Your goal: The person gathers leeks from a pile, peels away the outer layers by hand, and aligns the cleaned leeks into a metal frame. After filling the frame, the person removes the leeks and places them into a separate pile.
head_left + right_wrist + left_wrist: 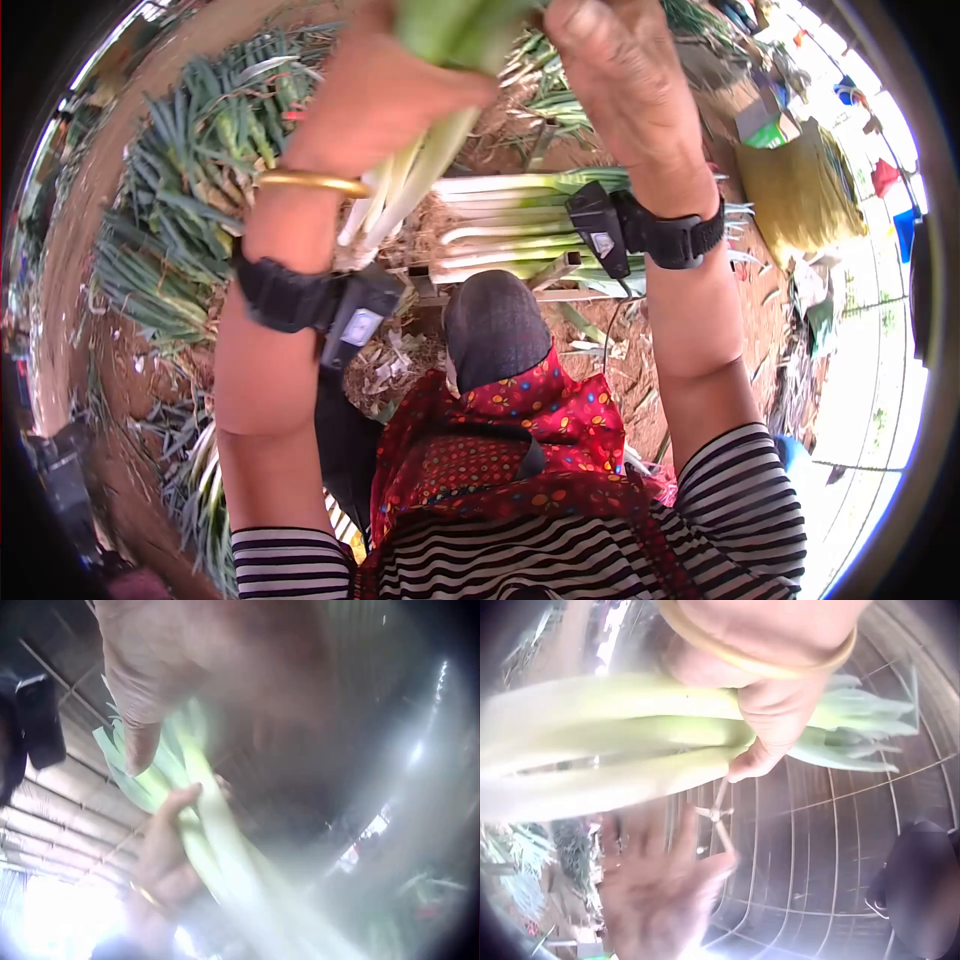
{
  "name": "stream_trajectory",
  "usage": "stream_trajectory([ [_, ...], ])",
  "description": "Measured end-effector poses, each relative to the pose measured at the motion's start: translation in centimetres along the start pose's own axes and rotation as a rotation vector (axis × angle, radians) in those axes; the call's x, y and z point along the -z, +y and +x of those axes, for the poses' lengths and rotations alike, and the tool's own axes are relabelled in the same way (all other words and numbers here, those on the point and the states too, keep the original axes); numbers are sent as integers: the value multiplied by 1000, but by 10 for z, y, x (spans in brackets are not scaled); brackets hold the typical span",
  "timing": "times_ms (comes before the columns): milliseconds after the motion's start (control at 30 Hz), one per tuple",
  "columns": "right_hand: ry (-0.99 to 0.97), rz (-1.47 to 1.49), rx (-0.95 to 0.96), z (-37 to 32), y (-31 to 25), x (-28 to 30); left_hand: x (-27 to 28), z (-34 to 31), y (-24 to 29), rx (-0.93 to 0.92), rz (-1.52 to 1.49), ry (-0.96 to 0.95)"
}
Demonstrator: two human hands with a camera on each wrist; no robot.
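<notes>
My left hand (pixel 385 100) grips a small bunch of leeks (pixel 405 190), raised in front of me. Their pale stems hang down past the wrist, and the green tops rise above the fist. In the left wrist view, the thumb and fingers wrap round the stems (pixel 667 724) near the leaves. My right hand (pixel 635 85) is raised beside the bunch and holds nothing; its spread fingers (pixel 634 847) show in the left wrist view. In the right wrist view, the right thumb (pixel 141 746) overlaps the green part of the leeks (pixel 225 840).
Several leeks (pixel 510 215) lie side by side across a low frame (pixel 560 268) below the hands. Large leek piles (pixel 190 190) cover the ground at left. A yellowish sack (pixel 800 195) stands at right. A dark rounded thing (pixel 495 325) is in front of my body.
</notes>
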State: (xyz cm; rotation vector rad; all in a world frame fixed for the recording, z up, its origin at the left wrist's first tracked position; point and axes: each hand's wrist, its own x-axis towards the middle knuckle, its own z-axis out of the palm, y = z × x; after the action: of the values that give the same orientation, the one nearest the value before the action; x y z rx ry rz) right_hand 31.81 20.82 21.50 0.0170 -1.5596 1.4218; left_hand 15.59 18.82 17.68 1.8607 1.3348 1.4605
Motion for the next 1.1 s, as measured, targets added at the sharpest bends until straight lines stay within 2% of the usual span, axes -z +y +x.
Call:
stream_trajectory([
  [33, 96, -45, 131, -3, 28, 33, -20, 11, -15, -49, 38, -59],
  [100, 218, -545, -128, -52, 45, 95, -59, 25, -34, -97, 28, -203],
  [133, 298, -525, -97, -65, 51, 104, -77, 29, -39, -10, 208, -299],
  [200, 459, -546, -98, -99, 68, 124, -121, 37, -72, -92, 262, -431],
  [267, 618, -625, -168, -134, 91, 158, -150, 40, -82, -56, 391, -588],
  [300, 730, -462, -171, -153, 104, 177, -162, 42, -89, -51, 382, -596],
  [367, 762, -494, -208, -179, 128, 197, -185, 45, -109, -2, 483, -801],
  [400, 786, -520, -235, -190, 138, 204, -194, 41, -129, -1, 469, -809],
  [467, 866, -482, -419, -210, 159, 215, -211, 18, -186, -50, 346, -691],
  [500, 1134, 9, -428, -219, 167, 217, -219, 2, -216, 7, 441, -684],
  [533, 1140, 0, -439, -233, 173, 222, -223, -15, -242, 64, 538, -675],
  [567, 1144, -106, -690, -249, 176, 232, -224, -30, -262, 72, 525, -680],
  [600, 1134, -211, -946, -264, 177, 241, -223, -47, -279, 73, 647, -655],
  [633, 1038, -274, -976, -263, 170, 243, -222, -58, -286, 77, 770, -629],
  [667, 938, -367, -1028, -262, 158, 245, -224, -66, -292, 94, 762, -637],
  [733, 644, -858, -998, -266, 162, 260, -226, -70, -295, -24, 814, -604],
  [767, 641, -856, -1015, -269, 162, 262, -227, -72, -295, -32, 799, -608],
  [833, 132, -1579, -793, -241, 159, 249, -238, -77, -302, -38, 821, -595],
  [867, 123, -1573, -796, -237, 164, 252, -244, -79, -306, -59, 850, -578],
  [933, -282, -1649, -656, -232, 176, 258, -251, -73, -300, -70, 862, -583],
  [1000, -355, -1685, -684, -241, 189, 273, -254, -72, -296, -39, 782, -533],
  [1067, -429, -1886, -670, -255, 200, 299, -253, -76, -300, -36, 804, -526],
  [1100, -408, -1920, -594, -250, 202, 304, -251, -78, -301, -100, 814, -426],
])
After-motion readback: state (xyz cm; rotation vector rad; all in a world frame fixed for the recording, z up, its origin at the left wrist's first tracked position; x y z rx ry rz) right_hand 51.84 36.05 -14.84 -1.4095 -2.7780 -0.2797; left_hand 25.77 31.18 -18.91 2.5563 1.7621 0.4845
